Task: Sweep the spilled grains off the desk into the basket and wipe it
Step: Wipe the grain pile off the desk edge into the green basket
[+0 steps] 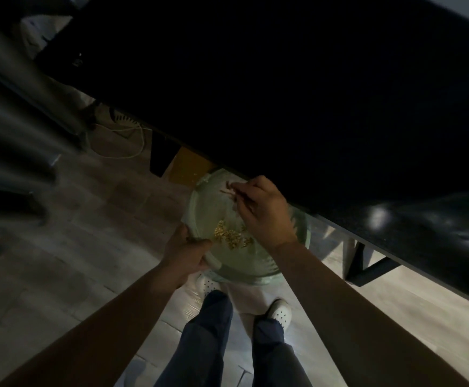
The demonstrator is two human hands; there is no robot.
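A pale green round basket (255,270) is held below the front edge of the black desk (283,93). A small heap of yellow grains (232,237) lies in its bottom. My left hand (186,255) grips the basket's near-left rim. My right hand (264,208) hovers over the basket at the desk edge, fingers curled and pinched together; whether they hold anything is unclear. The desk top is very dark and no grains show on it.
Light tiled floor (88,247) lies below. My legs and white perforated shoes (279,312) stand under the basket. A white cable (133,141) lies on the floor at left, a yellow-brown box (190,167) under the desk, and a black desk leg frame (367,266) at right.
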